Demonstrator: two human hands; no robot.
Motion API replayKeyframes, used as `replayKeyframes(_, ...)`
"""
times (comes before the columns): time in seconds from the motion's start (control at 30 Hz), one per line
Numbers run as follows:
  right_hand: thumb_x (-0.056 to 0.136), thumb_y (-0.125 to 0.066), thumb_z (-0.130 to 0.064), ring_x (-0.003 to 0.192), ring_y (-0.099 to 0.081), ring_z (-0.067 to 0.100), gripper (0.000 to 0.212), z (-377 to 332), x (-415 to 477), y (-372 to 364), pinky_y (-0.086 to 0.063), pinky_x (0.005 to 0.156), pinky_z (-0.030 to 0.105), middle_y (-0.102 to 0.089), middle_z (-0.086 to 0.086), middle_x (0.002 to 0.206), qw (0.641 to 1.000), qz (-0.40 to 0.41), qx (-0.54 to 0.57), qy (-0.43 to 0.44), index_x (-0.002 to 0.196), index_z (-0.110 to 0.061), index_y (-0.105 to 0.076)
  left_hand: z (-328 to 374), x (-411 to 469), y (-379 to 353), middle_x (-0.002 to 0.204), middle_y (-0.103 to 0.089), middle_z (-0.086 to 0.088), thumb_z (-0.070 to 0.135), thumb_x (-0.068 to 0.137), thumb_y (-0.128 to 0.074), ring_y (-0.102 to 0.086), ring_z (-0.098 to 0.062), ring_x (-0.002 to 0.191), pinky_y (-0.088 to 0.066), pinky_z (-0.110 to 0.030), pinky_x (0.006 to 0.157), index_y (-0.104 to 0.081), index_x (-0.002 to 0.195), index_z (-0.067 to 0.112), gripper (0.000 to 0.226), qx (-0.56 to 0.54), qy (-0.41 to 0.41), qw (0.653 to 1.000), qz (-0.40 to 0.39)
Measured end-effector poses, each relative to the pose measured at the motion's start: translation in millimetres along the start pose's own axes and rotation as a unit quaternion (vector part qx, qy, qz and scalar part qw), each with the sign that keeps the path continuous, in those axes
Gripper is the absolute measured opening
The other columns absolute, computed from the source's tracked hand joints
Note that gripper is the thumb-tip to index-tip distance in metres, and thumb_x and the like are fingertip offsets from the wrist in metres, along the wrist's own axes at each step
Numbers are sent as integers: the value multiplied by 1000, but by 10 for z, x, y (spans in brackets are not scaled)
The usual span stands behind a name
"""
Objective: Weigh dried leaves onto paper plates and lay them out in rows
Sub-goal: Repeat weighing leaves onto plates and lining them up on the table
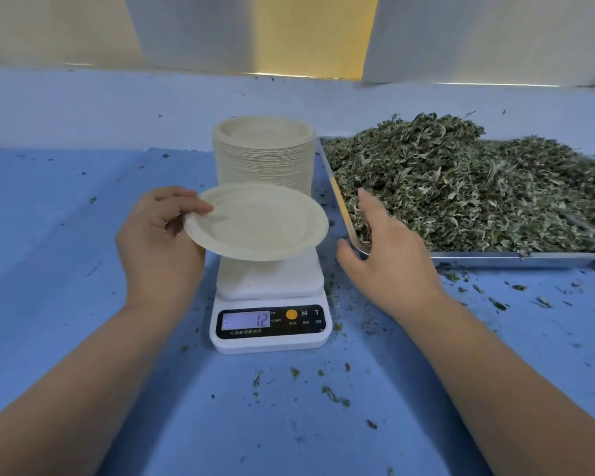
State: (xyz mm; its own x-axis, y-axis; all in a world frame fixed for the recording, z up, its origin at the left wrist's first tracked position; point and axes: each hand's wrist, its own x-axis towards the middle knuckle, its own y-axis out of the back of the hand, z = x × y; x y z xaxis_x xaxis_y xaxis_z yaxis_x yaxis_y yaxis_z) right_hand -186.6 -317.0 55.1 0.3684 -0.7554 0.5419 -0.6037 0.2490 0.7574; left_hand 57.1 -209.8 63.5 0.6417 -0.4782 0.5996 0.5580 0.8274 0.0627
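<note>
- A blue surface [83,235] runs out in front of me to a pale blue wall, with white panels and a yellow strip above it.
- Bits of leaf [334,396] lie scattered over the blue, thickest around the scale and below the tray.
- A white digital kitchen scale [270,304] sits straight ahead of me. Its lit display [246,320] reads 12.
- My left hand [158,235] holds one paper plate [258,223] by its left rim, with my thumb on top and the other fingers [172,221] curled under it.
- That plate is empty and tilted, and it hangs over the scale's weighing platform. As far as I can tell it is not resting on it.
- Behind the scale stands a tall stack of paper plates [263,152], upright, just beside the left edge of the tray.
- To my right is a metal tray [495,259] heaped with dried leaves [461,187], green and crumbled. The pile is highest toward the back.
- My right hand [389,259] is at the tray's near left corner, palm down, holding nothing.
- Its fingers [368,204] are spread and relaxed. The thumb sits by the corner of the rim and the forefinger reaches over the edge of the leaf pile.
- I cannot tell whether that forefinger touches the leaves.
</note>
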Motion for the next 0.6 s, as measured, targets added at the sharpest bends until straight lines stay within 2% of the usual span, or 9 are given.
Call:
replayKeyframes(0.07,94,-56,-45,102,-62,22,72,-83,-21,-7,-52,86,40,-65,1,120,998,0,64,15,156,-36,-22,-32,-62,16,111,-67,-7,-16,79,-62,-64,-2,99,-49,-13,88,-75,86,19,37,-18,10,1000,-2)
replayKeyframes(0.13,94,-54,-47,95,-63,16,65,-164,-53,-30,-53,89,42,-65,2,124,995,-17,87,42,153,-42,-27,-49,-80,18,111,-68,-9,-17,79,-63,-65,-3,100,-50,-14,88,-75,86,19,38,-33,24,999,-4)
replayKeyframes(0.23,98,-60,-31,84,-63,15,50,-236,-89,-52,-54,78,39,-71,3,113,992,-7,106,74,146,-36,-48,-61,-104,39,107,-71,-8,-16,79,-65,-67,-7,98,-52,-15,86,-75,87,21,39,-38,38,998,-27)
replayKeyframes(0.3,99,-63,-20,80,-62,16,38,-237,-112,-72,-54,73,35,-73,3,104,991,8,108,82,137,-25,-63,-74,-113,68,99,-75,1,-11,81,-68,-69,-5,90,-53,-15,82,-76,87,26,39,-51,53,997,-30)
replayKeyframes(0.4,96,-64,-5,67,-59,13,31,-212,-152,-90,-50,65,28,-75,6,91,987,52,117,93,125,-15,-72,-107,-88,106,88,-77,15,-3,84,-71,-73,-2,87,-55,-14,78,-76,93,30,34,-61,92,994,-16)
replayKeyframes(0.43,95,-65,-1,70,-62,14,32,-216,-160,-91,-53,67,30,-76,7,95,986,64,120,93,123,-13,-73,-117,-78,115,88,-77,15,-2,85,-72,-73,-2,88,-55,-14,77,-76,95,30,34,-67,104,992,-23)
replayKeyframes(0.5,92,-65,5,91,-72,19,34,-213,-166,-97,-60,84,36,-75,9,112,983,82,131,97,122,-10,-73,-140,-71,118,89,-78,14,-3,86,-74,-74,-4,88,-54,-12,75,-75,99,30,35,-93,133,986,-46)
replayKeyframes(0.6,88,-61,13,120,-66,24,42,-187,-163,-123,-53,104,43,-67,16,128,983,71,130,106,124,-8,-71,-183,-53,91,93,-79,9,-6,93,-61,-75,-7,90,-56,-14,74,-70,111,25,36,-122,194,971,-64)
